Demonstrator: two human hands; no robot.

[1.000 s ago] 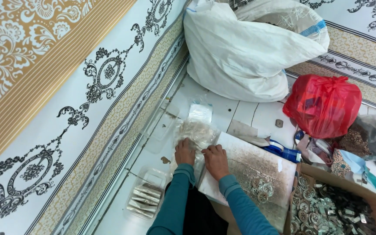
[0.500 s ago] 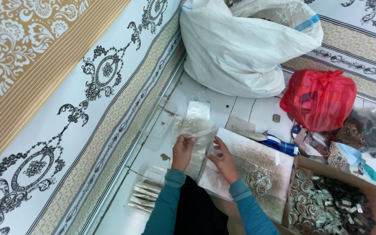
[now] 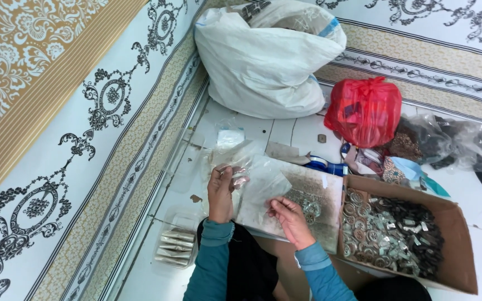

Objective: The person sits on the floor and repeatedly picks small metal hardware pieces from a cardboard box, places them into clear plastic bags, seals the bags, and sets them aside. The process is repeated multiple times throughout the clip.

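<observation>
My left hand (image 3: 220, 192) is raised over the floor, pinching a few small metal pieces (image 3: 237, 176) and the edge of a clear plastic bag (image 3: 260, 179). My right hand (image 3: 289, 214) holds the lower side of that same bag, over a flat patterned board (image 3: 316, 189) that rests on my lap. A small heap of metal rings (image 3: 307, 205) lies on the board just right of my right hand. Both arms wear teal sleeves.
An open cardboard box (image 3: 400, 237) full of metal rings and clips sits at the right. A big white sack (image 3: 269, 61), a red plastic bag (image 3: 365, 110) and clear bags (image 3: 453, 142) stand behind. A clear tray of packets (image 3: 172, 247) lies at lower left, by the patterned wall.
My hands have come apart: the right one slid down and right with the bag's edge, and the left lifted the small metal pieces. The view shifted, and the box shows fully.
</observation>
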